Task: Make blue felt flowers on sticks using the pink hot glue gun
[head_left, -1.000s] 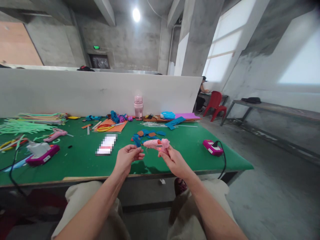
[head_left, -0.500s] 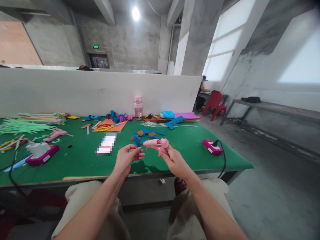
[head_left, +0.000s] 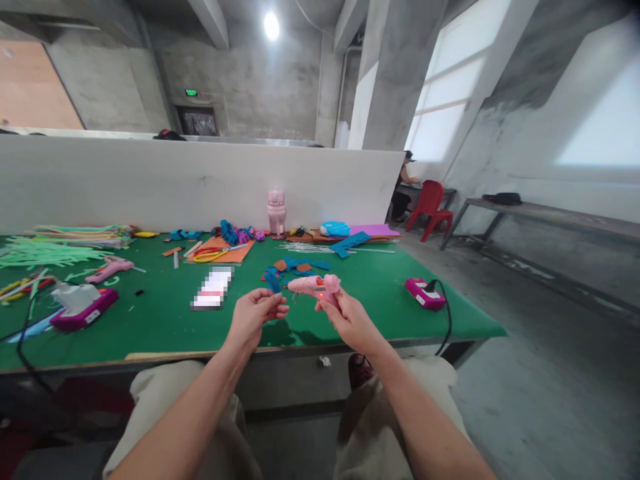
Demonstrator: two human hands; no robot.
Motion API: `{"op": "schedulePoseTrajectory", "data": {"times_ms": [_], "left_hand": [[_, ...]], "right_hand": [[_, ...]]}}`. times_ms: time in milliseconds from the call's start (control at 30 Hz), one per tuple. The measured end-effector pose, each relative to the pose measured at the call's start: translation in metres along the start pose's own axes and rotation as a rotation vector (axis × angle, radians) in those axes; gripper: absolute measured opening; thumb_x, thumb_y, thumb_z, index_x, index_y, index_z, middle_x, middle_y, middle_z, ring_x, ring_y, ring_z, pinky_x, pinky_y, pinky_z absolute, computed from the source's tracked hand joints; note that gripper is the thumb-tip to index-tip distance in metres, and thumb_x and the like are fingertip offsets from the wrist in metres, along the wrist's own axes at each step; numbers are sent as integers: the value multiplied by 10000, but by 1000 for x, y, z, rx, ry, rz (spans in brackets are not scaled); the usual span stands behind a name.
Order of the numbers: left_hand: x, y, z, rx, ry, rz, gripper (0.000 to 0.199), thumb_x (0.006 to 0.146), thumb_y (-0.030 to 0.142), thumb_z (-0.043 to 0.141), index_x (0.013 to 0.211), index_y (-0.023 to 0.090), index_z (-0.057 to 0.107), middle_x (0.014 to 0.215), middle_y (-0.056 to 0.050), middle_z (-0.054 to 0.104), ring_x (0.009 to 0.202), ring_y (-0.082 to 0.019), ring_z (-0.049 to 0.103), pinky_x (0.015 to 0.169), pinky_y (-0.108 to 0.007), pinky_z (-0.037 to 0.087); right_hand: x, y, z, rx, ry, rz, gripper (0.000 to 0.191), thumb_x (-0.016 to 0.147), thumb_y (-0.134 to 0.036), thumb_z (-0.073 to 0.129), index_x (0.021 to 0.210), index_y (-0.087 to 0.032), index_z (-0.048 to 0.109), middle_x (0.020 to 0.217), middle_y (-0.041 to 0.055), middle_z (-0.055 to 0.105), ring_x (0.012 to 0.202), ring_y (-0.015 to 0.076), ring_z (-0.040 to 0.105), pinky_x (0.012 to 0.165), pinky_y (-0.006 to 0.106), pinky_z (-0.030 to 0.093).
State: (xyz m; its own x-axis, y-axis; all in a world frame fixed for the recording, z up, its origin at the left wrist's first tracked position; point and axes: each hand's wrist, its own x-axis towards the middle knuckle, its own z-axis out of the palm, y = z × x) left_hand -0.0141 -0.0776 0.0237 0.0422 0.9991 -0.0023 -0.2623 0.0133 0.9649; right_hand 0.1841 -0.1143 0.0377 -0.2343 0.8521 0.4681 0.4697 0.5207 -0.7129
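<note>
My right hand (head_left: 349,319) is wrapped round the handle of a pink glue gun (head_left: 315,287), its nozzle pointing left. A small orange light glows on the gun's side. My left hand (head_left: 257,313) pinches a blue strip (head_left: 273,280), which stands up from the fingertips close to the nozzle. Whether nozzle and strip touch, I cannot tell. Just beyond both hands lie several blue and brown cut pieces (head_left: 303,268) on the green table (head_left: 370,287).
A magenta power block (head_left: 425,294) with a cord sits right, another (head_left: 85,310) left. A second pink glue gun (head_left: 111,268), yellow-handled scissors (head_left: 210,255), green pipe cleaners (head_left: 50,253) and a pink bottle (head_left: 277,213) lie or stand about. A white partition (head_left: 200,180) runs behind.
The glue gun in my right hand has shifted slightly right and tilted a little, its nozzle drawing a bit away from the blue strip. My left hand keeps nearly the same place.
</note>
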Motion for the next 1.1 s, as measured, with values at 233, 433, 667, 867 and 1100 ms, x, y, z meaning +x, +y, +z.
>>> {"op": "schedulePoseTrajectory", "data": {"times_ms": [233,433,667,867,1100], "left_hand": [[3,-2,-2,-85,-34,-62,227,620,220,707,693,121,517,687,-74,676,579,-134,632,547,-226,509],[3,1,0,-164,-62,-104,181,646,178,686,678,119,519,688,-69,678,554,-111,622,519,-198,507],[-1,7,1,-210,-97,-137,140,674,144,662,697,117,527,700,-64,672,538,-92,605,503,-175,500],[-2,8,1,-264,-181,-157,141,675,147,665,700,126,528,708,-52,664,542,-83,595,499,-165,496],[-1,5,0,-237,-208,-152,157,670,164,673,691,128,521,713,-50,661,538,-80,593,497,-165,499]], "right_hand": [[2,7,-2,473,-7,169,277,844,-415,401,918,-166,497,763,19,556,471,63,401,420,197,367],[7,17,-7,824,6,277,243,800,-388,495,893,-166,531,815,32,580,461,42,383,400,185,358],[17,64,-28,924,72,432,237,615,-186,668,818,-147,553,578,-37,515,367,1,253,336,141,264],[22,88,-39,334,-47,644,146,767,-140,482,881,-111,568,725,26,577,476,46,458,476,194,431],[28,107,-55,-125,-69,792,322,836,-301,497,1116,-143,488,1122,76,511,943,191,538,777,385,468]]}}
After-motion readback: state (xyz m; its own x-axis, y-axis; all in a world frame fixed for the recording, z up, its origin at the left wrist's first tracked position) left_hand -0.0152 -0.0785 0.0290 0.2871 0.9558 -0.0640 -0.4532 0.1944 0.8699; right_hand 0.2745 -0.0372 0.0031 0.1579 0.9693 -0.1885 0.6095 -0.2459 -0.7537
